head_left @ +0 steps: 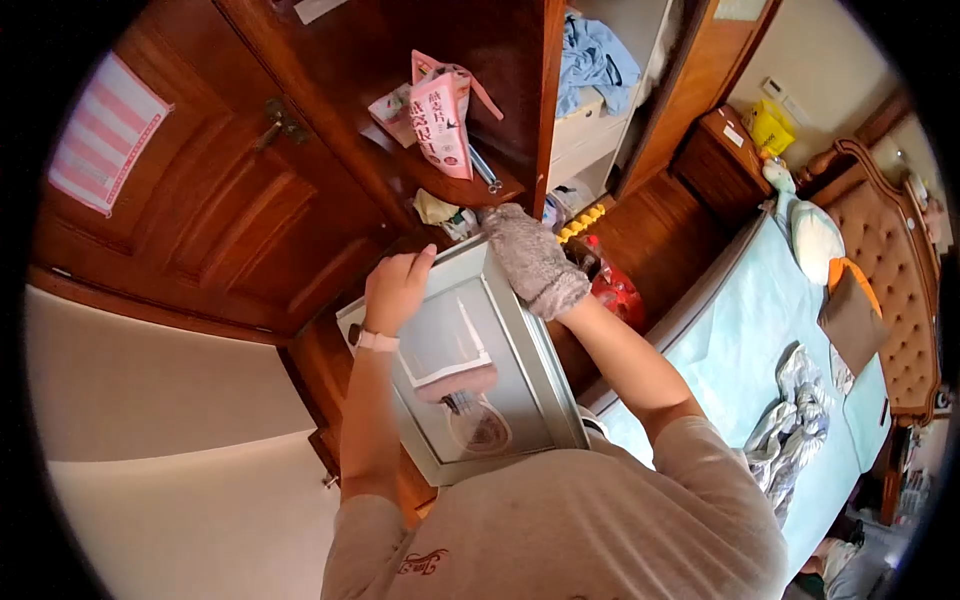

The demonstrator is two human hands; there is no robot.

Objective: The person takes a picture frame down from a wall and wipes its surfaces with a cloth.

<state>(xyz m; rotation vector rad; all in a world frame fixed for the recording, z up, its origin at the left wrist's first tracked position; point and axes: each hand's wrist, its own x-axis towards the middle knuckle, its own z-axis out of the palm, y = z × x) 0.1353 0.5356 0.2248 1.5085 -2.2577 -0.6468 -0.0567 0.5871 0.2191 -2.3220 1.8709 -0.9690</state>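
My left hand [396,292], with a watch on its wrist, lies on the upper left part of a pale grey-framed cabinet [478,350] with a glassy panel. Its fingers look stretched out along the frame. A fuzzy grey cleaning mitt [538,264] covers my right hand, hiding the fingers. The mitt touches the cabinet's far right corner and side. A pinkish shape [455,383] and a rounded pale shape [482,428] show on or through the panel; I cannot tell which.
Ahead, a wooden shelf [500,188] holds a pink printed pouch [440,125] and scissors [487,172]. A wooden door [220,190] stands left. On the right are a red bag [615,297] on the floor and a bed [715,330] with rumpled cloth [795,415].
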